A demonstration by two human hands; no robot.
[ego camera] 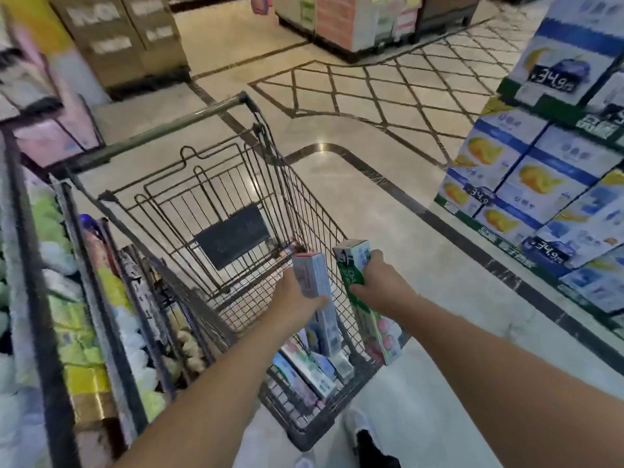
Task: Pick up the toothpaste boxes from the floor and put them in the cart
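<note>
A wire shopping cart [189,211] stands in front of me, its handle at the far end. My left hand [290,298] grips a long white and blue toothpaste box [312,275] over the cart's near end, inside the basket. My right hand [381,285] grips a green and white toothpaste box [354,261] just outside the cart's right wall. Several more toothpaste boxes [304,369] lie on the cart's bottom at the near end.
A shelf rack [67,298] of packaged goods runs close along the cart's left side. Stacked drink cartons [540,184] with price tags rise at the right. Tiled floor [371,184] stretches ahead, with more displays [354,21] at the back.
</note>
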